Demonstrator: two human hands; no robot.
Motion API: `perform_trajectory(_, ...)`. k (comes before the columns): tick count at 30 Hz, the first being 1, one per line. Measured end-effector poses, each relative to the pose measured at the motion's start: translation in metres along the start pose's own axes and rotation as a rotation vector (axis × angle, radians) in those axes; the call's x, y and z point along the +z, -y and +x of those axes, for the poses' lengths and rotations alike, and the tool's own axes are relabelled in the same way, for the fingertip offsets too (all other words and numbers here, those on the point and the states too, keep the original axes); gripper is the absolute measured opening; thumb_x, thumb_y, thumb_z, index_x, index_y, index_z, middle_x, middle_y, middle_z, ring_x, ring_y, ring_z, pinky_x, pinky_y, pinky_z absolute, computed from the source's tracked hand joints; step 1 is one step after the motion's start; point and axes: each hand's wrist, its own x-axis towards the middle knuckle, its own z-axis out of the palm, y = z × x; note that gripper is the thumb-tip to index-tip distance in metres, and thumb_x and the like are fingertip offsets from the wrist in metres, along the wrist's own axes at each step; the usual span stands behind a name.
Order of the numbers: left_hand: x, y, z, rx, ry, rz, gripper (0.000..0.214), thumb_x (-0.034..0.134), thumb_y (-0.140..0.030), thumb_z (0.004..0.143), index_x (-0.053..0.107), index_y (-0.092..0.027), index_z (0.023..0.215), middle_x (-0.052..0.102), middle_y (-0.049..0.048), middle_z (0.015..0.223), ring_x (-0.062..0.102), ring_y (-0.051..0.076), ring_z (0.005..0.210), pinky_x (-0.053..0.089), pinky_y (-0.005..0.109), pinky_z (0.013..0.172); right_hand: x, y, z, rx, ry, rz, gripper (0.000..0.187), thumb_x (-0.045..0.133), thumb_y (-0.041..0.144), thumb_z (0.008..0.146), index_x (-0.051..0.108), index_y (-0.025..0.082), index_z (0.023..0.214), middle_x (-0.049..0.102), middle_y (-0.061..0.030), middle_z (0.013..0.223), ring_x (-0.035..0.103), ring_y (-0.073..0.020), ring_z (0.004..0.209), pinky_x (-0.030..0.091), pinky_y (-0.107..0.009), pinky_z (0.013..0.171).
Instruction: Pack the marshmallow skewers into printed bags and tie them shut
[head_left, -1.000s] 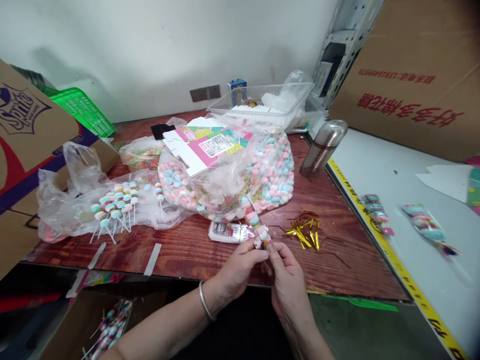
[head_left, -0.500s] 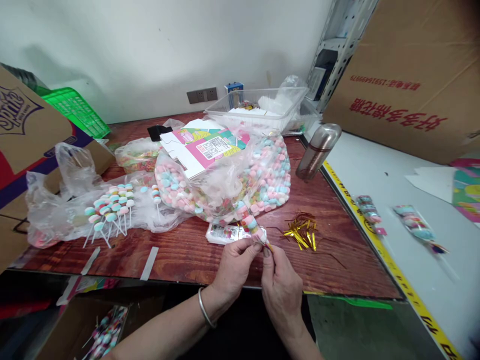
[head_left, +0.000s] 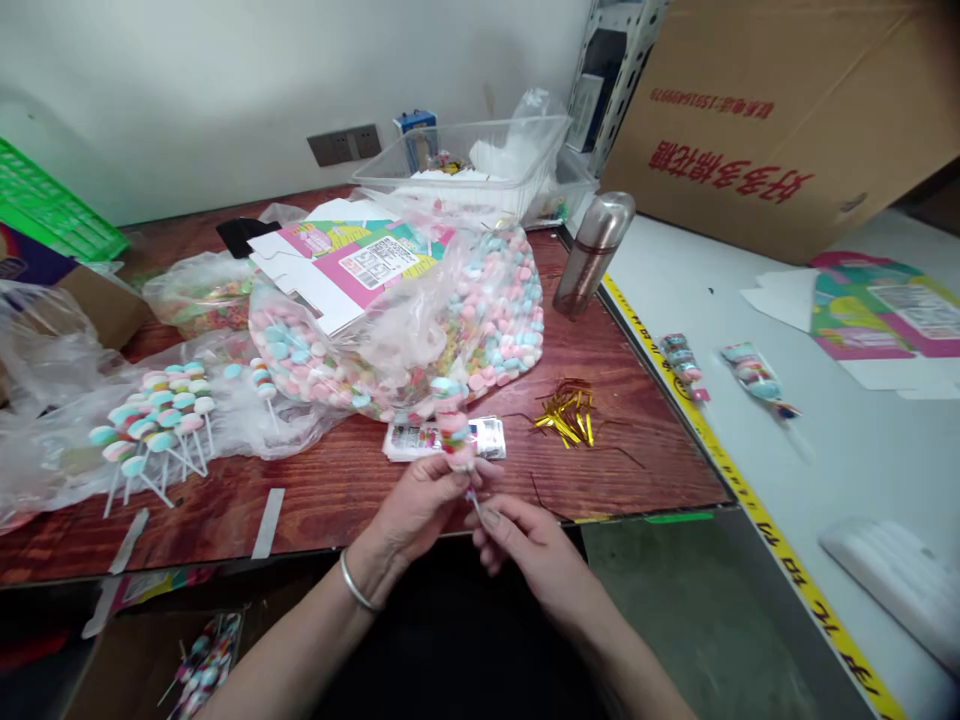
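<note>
A marshmallow lollipop [head_left: 453, 432] in a clear wrapper stands nearly upright between my hands, above the table's front edge. My left hand [head_left: 420, 505], with a bangle on its wrist, is closed around the wrapper's lower end. Below it, my right hand [head_left: 529, 545] pinches at the white stick, thumb against fingers. Just behind the candy lies a stack of printed clear wrappers [head_left: 489, 438]. Gold twist ties [head_left: 568, 415] are scattered to the right of it. Several unwrapped marshmallow lollipops [head_left: 161, 410] rest on a plastic bag at the left.
A big bag of loose marshmallows [head_left: 502, 315] sits mid-table, with flat printed cartons [head_left: 360, 265] on it. Behind stands a clear plastic bin [head_left: 465, 195]. A metal flask [head_left: 592, 255] is at the right. Two wrapped lollipops [head_left: 752, 372] lie on the white surface beside a cardboard box [head_left: 750, 130].
The view has turned right, so the table's things appear further left. The lollipop has tipped more upright. My right hand has moved from the wrapper's neck down toward the stick.
</note>
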Motion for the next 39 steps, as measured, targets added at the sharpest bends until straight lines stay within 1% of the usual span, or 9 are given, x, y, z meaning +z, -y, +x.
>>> perform_trajectory(2,-0.004,-0.007,0.002,0.142,-0.125,0.121,0.021,0.079,-0.036,0.07,0.075,-0.015,0.074,0.073,0.0084,0.083,0.064,0.019,0.079,0.048,0.03,0.08,-0.024,0.002,-0.008,-0.265,-0.332,-0.571,0.018,0.06,0.037,0.086,0.067,0.022,0.091,0.066,-0.0055,0.091,0.059,-0.0201,0.085,0.044,-0.034,0.079)
perform_trajectory(4,-0.008,-0.014,0.004,0.239,-0.202,0.288,0.02,0.075,-0.035,0.075,0.077,-0.016,0.082,0.073,0.0064,0.081,0.064,0.019,0.08,0.047,0.03,0.082,-0.045,0.001,-0.014,-0.382,-0.498,-1.003,0.013,0.058,0.031,0.087,0.067,0.022,0.089,0.066,-0.0066,0.091,0.058,-0.0231,0.089,0.039,-0.037,0.082)
perform_trajectory(8,-0.008,-0.019,0.004,0.344,-0.244,0.643,0.016,0.069,-0.032,0.081,0.076,-0.018,0.084,0.071,0.0016,0.076,0.06,0.016,0.074,0.045,0.025,0.074,-0.057,-0.004,-0.01,-0.31,-0.45,-1.508,0.012,0.058,0.023,0.086,0.063,0.021,0.076,0.064,-0.0051,0.079,0.056,-0.0231,0.077,0.035,-0.035,0.069)
perform_trajectory(12,-0.005,-0.016,0.004,0.476,-0.278,0.837,0.012,0.066,-0.027,0.083,0.075,-0.019,0.083,0.07,0.0001,0.077,0.061,0.015,0.074,0.045,0.024,0.07,-0.05,-0.004,0.002,-0.271,-0.406,-1.682,0.018,0.053,0.015,0.087,0.057,0.019,0.07,0.062,-0.0063,0.074,0.056,-0.0236,0.073,0.034,-0.035,0.066)
perform_trajectory(15,-0.007,-0.012,0.003,0.575,-0.338,0.957,0.008,0.065,-0.019,0.083,0.072,-0.019,0.084,0.07,0.0007,0.08,0.062,0.015,0.076,0.046,0.024,0.072,-0.044,-0.002,0.003,-0.353,-0.425,-1.491,0.019,0.048,0.016,0.089,0.054,0.019,0.072,0.061,-0.0062,0.072,0.057,-0.0213,0.069,0.038,-0.034,0.065)
perform_trajectory(18,-0.008,-0.008,0.004,0.667,-0.319,1.092,0.013,0.058,-0.012,0.086,0.069,-0.018,0.088,0.068,0.0019,0.083,0.062,0.014,0.079,0.046,0.025,0.075,-0.027,0.003,-0.002,-0.412,-0.449,-1.023,0.015,0.046,0.027,0.094,0.054,0.02,0.083,0.06,-0.0018,0.069,0.057,-0.0163,0.06,0.041,-0.028,0.058)
perform_trajectory(25,0.003,-0.001,0.004,0.823,-0.272,1.426,0.022,0.046,-0.01,0.09,0.066,-0.017,0.09,0.06,0.0058,0.081,0.056,0.019,0.081,0.046,0.029,0.072,0.028,0.013,0.023,-0.295,-0.349,-0.275,0.026,0.054,0.046,0.089,0.054,0.02,0.084,0.049,0.0065,0.053,0.045,-0.0095,0.042,0.037,-0.02,0.041)
perform_trajectory(34,-0.003,0.005,0.0,0.936,-0.284,1.508,0.029,0.044,-0.014,0.094,0.062,-0.015,0.116,0.062,0.0073,0.082,0.057,0.019,0.078,0.048,0.03,0.07,0.03,0.014,0.039,-0.214,-0.373,-0.201,0.029,0.061,0.047,0.083,0.057,0.018,0.082,0.049,0.0066,0.049,0.044,-0.0089,0.04,0.036,-0.019,0.037)
perform_trajectory(39,-0.001,0.004,0.006,0.839,-0.281,1.248,0.024,0.048,-0.013,0.091,0.068,-0.016,0.103,0.066,0.0084,0.088,0.06,0.018,0.086,0.049,0.031,0.078,0.031,0.012,0.04,-0.343,-0.422,-0.374,0.021,0.056,0.039,0.087,0.059,0.019,0.085,0.062,-0.0003,0.064,0.057,-0.0137,0.052,0.048,-0.024,0.048)
